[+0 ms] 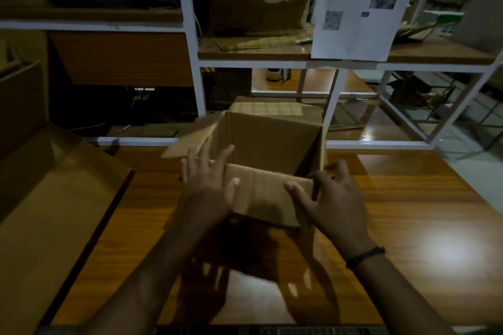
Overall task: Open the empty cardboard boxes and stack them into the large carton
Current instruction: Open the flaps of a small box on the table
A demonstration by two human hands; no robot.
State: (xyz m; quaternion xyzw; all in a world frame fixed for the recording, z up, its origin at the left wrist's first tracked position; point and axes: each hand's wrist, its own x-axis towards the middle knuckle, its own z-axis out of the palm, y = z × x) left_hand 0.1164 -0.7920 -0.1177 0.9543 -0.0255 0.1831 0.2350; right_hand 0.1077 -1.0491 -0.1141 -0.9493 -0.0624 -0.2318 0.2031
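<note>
Standing at the far left edge of the tabletop [408, 212], the carton [54, 198] turns a wide, pale inner face toward the middle, and the rest of it runs out of sight. It sits apart from the work going on beside it.

Next comes the left hand [209, 187], raised over the near left corner of the box [272, 139]. Its fingers are straight and spread, so the grip is apart. The fingertips lie over the left flap and the thumb sits by the left end of the near flap. The hand is blurred, so I cannot tell whether it actually touches the cardboard.

The box stands upright in the middle of the tabletop with its top open. The far flap stands up, the left one splays outward, and the near one folds down toward the person.

The right hand [332, 198] has the near right corner: its thumb presses flat on the near flap and its fingers curl round the corner edge, a grip clamped on the box. A dark wristband [366, 257] circles that wrist.

Behind it all runs a white rack [194, 43], and a printed sheet [359, 5] with a square code hangs from its shelf at the upper right.
</note>
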